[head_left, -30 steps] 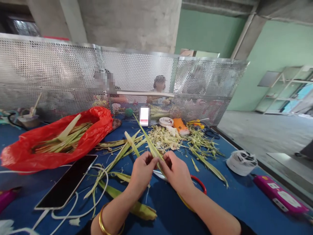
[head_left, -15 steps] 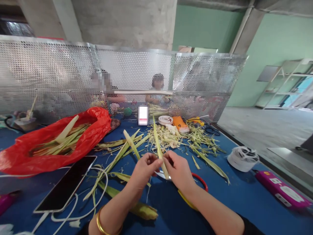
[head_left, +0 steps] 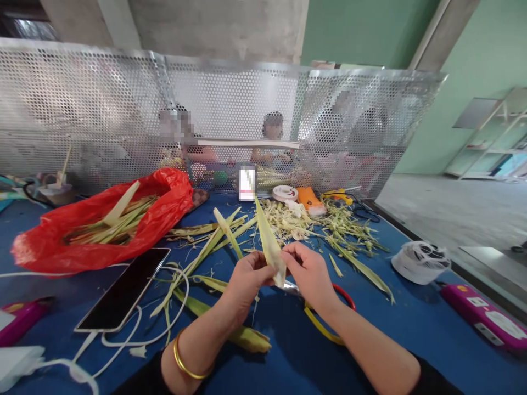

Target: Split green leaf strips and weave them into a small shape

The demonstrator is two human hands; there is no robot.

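A pale green corn husk (head_left: 269, 247) points away from me, its broad lower end pinched between both hands. My left hand (head_left: 248, 280) grips its left edge with thumb and fingers. On the opposite edge my right hand (head_left: 308, 274) holds it in a pinch. Under my right hand lie scissors with red and yellow handles (head_left: 325, 325), their blades partly hidden. A thicker green husk (head_left: 251, 338) rests on the blue table beneath my left forearm. More long husk strips (head_left: 206, 249) are spread to the left of my hands.
A red plastic bag (head_left: 164, 189) of husks and a tablet-like device (head_left: 123, 293) with white cables lie left. Husk scraps (head_left: 292, 219) are heaped behind my hands. A white ribbon roll (head_left: 420, 262) and purple packet (head_left: 481, 315) lie right. A perforated metal screen (head_left: 230, 99) stands behind, people beyond it.
The husk has turned and opened out, showing its broad face where a narrow edge showed before. Both hands still pinch it. The view has shifted slightly.
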